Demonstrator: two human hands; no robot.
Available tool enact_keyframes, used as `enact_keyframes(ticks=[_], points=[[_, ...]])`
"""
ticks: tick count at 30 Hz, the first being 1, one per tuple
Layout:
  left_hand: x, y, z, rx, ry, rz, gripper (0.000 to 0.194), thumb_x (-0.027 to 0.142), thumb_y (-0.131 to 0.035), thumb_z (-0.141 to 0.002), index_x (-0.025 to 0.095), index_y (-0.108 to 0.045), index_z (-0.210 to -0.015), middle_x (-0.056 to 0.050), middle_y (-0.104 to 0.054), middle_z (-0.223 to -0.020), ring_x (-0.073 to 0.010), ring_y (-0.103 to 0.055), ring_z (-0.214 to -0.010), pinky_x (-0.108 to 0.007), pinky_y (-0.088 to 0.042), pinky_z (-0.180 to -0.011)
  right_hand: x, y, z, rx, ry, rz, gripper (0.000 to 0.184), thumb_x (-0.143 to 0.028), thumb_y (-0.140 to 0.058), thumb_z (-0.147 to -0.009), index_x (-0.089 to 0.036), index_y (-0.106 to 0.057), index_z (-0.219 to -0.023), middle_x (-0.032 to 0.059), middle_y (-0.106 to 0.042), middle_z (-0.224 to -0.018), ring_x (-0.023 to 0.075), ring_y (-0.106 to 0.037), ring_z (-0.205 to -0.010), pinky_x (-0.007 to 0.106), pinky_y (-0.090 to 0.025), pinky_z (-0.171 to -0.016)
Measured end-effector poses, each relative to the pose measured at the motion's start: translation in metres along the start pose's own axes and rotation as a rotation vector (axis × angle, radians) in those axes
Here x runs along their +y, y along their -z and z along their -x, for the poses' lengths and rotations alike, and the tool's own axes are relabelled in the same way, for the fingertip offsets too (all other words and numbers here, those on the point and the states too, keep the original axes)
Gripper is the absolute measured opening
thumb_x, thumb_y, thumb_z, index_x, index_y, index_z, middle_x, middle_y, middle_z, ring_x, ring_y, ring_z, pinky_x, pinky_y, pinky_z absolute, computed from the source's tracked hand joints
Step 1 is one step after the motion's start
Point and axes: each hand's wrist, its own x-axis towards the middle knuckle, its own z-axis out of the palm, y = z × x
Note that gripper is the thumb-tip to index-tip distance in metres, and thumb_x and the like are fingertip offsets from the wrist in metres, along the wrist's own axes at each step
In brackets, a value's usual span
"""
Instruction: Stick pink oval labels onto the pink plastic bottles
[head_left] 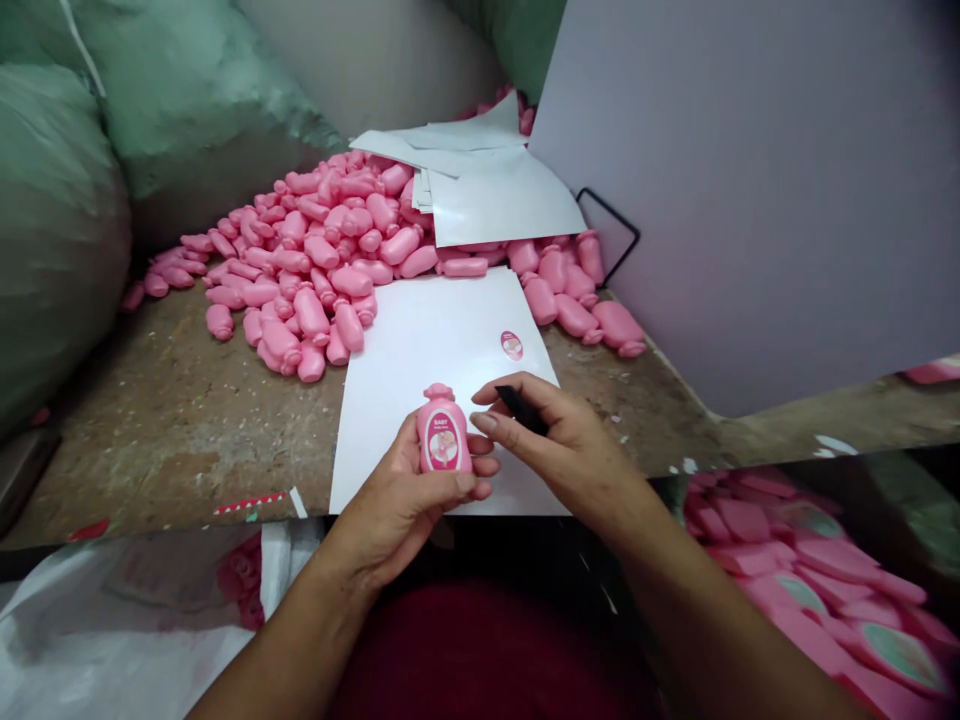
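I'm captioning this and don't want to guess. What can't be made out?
All in the head view:
- Line under "BABY" on the label: too small to read.
- Back of the held bottle: faces away from the camera.
- One end of the black object: covered by the right hand.
- Whatever lies under the upper white sheets: covered by them.
- Pink items at lower right: blurred, cut off by the bottom edge.

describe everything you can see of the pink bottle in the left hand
The pink bottle looks like smooth plastic, with rounded shoulders and a narrow neck under a flared top. Its front carries an oval label, darker pink with a pale border, reading "BABY" above finer print and a picture too small to make out. It is held roughly upright, label towards the camera, over the near part of the white sheet. The left grip wraps its lower body, hiding the base.
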Motion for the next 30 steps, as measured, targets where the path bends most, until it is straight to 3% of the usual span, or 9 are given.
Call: enact_keyframes(ticks=[4,9,12,16,19,22,24,26,30], points=[[-0.001,0.002,0.001,-0.078,-0.016,-0.015,0.07,-0.001,-0.072,-0.067,0.022,-0.048,-0.128,0.003,-0.065,-0.093,-0.0069,-0.063,-0.079,-0.02,-0.052,-0.076,0.0,-0.01,0.001,-0.059,-0.069,-0.057,0.041,-0.035,-0.077,-0.072,-0.026,-0.063,-0.11,-0.0007,-0.065,-0.095,0.0166,-0.059,-0.081,0.028,-0.046,-0.07],[-0.004,0.003,0.001,-0.123,0.045,-0.126,0.069,0.006,-0.078,-0.067,0.023,-0.05,-0.127,0.0,-0.065,-0.1,-0.0121,-0.067,-0.088,-0.024,-0.053,-0.078,0.002,-0.012,-0.013,-0.018,-0.076,-0.127,0.024,-0.041,-0.072,-0.076,-0.022,-0.06,-0.083,-0.0033,-0.057,-0.071,0.0138,-0.051,-0.066,0.027,-0.042,-0.061],[0.003,0.013,0.011,-0.101,0.056,-0.22,0.064,0.023,-0.079,-0.075,0.023,-0.049,-0.131,-0.003,-0.066,-0.102,-0.0146,-0.068,-0.088,-0.026,-0.053,-0.075,0.003,-0.011,-0.016,0.008,-0.062,-0.097,0.023,-0.043,-0.07,-0.076,-0.022,-0.061,-0.08,-0.0037,-0.054,-0.067,0.0134,-0.048,-0.063,0.027,-0.04,-0.059],[0.028,0.068,0.062,0.042,0.102,-0.643,0.052,0.049,-0.063,-0.089,0.028,-0.052,-0.135,-0.005,-0.07,-0.11,-0.0179,-0.068,-0.093,-0.027,-0.051,-0.076,0.006,-0.002,-0.013,0.073,-0.075,-0.024,0.029,-0.049,-0.069,-0.075,-0.023,-0.063,-0.086,-0.002,-0.057,-0.068,0.0154,-0.052,-0.064,0.029,-0.042,-0.059],[0.051,0.124,0.118,0.268,0.2,-1.085,0.05,0.054,-0.06,-0.088,0.033,-0.058,-0.134,-0.004,-0.068,-0.129,-0.025,-0.065,-0.112,-0.033,-0.051,-0.088,0.012,0.011,-0.012,0.146,-0.122,0.02,0.037,-0.058,-0.069,-0.074,-0.024,-0.065,-0.086,0.0007,-0.061,-0.072,0.0178,-0.056,-0.067,0.029,-0.043,-0.059],[0.074,0.157,0.144,0.462,0.185,-1.489,0.047,0.055,-0.064,-0.082,0.03,-0.068,-0.122,-0.006,-0.074,-0.121,-0.0307,-0.067,-0.112,-0.039,-0.05,-0.093,0.019,0.019,-0.015,0.196,-0.163,0.042,0.043,-0.064,-0.071,-0.071,-0.027,-0.067,-0.091,0.0029,-0.065,-0.081,0.0202,-0.059,-0.072,0.03,-0.045,-0.059],[0.09,0.158,0.131,0.612,0.073,-1.708,0.043,0.053,-0.057,-0.087,0.026,-0.07,-0.117,-0.009,-0.077,-0.108,-0.0304,-0.071,-0.099,-0.04,-0.053,-0.084,0.023,0.02,-0.016,0.219,-0.15,-0.004,0.047,-0.069,-0.071,-0.068,-0.03,-0.068,-0.093,0.0043,-0.066,-0.085,0.0221,-0.06,-0.074,0.032,-0.047,-0.058],[0.108,0.15,0.096,0.711,-0.11,-1.851,0.042,0.043,-0.044,-0.095,0.02,-0.068,-0.121,-0.012,-0.076,-0.11,-0.0289,-0.071,-0.097,-0.04,-0.053,-0.083,0.028,0.019,-0.016,0.234,-0.173,-0.102,0.047,-0.072,-0.069,-0.07,-0.033,-0.068,-0.094,0.0056,-0.065,-0.084,0.0239,-0.062,-0.075,0.034,-0.049,-0.056],[0.144,0.144,0.001,0.631,-0.385,-2.001,0.052,0.012,-0.041,-0.087,0.019,-0.058,-0.137,-0.012,-0.057,-0.145,-0.0257,-0.051,-0.134,-0.041,-0.038,-0.11,0.037,0.023,-0.013,0.269,-0.224,-0.139,0.037,-0.067,-0.063,-0.081,-0.031,-0.065,-0.091,0.0043,-0.061,-0.077,0.0228,-0.062,-0.072,0.034,-0.05,-0.056]])
